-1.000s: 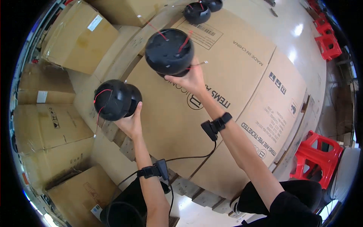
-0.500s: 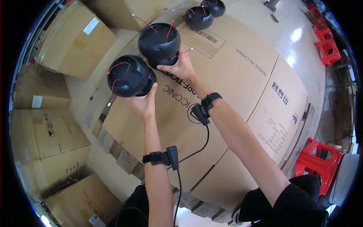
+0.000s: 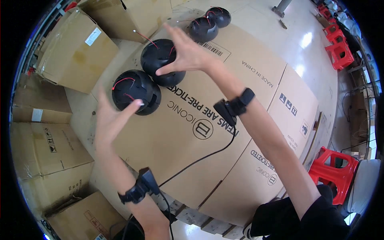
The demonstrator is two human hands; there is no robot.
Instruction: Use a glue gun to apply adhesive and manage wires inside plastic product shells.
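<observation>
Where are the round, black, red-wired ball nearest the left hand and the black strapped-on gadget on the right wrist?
Round, black, red-wired ball point(image 3: 134, 88): head view, on its domed shell.
Black strapped-on gadget on the right wrist point(image 3: 237, 105): head view, on its band.

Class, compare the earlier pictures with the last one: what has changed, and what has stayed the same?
The left hand and right hand have opened their grip, releasing two black, ball-shaped units with red wires, which have come closer together, the right one moving left, and now rest on the brown printed cardboard. The two further black units at its far edge stayed put.
</observation>
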